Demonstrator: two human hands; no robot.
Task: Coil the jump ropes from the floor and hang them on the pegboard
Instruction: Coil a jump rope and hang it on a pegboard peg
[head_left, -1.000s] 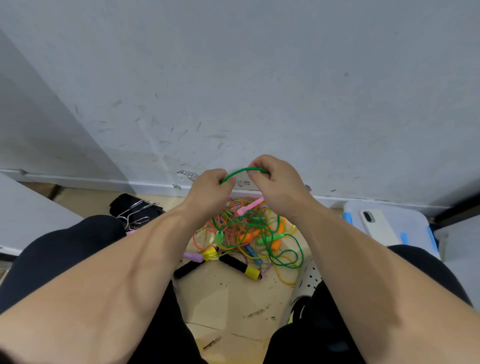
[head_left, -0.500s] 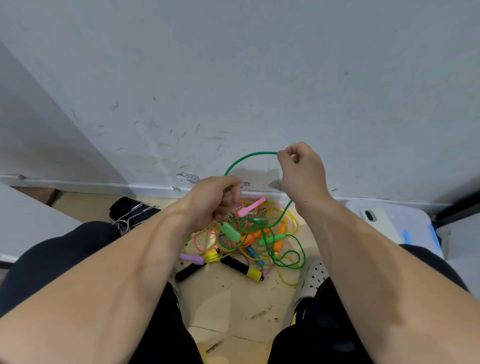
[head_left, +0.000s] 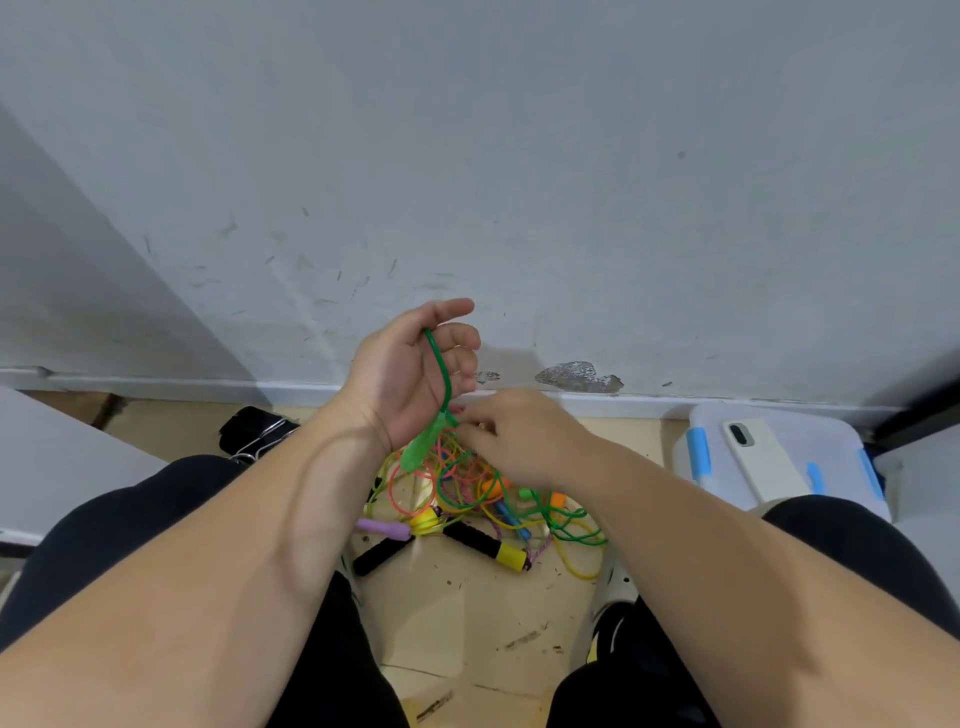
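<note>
light, limp and likely slick, the green rope (head_left: 444, 375) crosses the palm of the left hand (head_left: 402, 382) under curled fingers, its handle (head_left: 418, 451) dangling at 6 o'clock above the pile (head_left: 470, 486), best gripped there; right hand (head_left: 522, 441) at 4 o'clock, grip unclear.

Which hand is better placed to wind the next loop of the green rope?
Right. The left hand holds the green rope across its palm; the right hand sits beside the slack above the rope pile.
</note>
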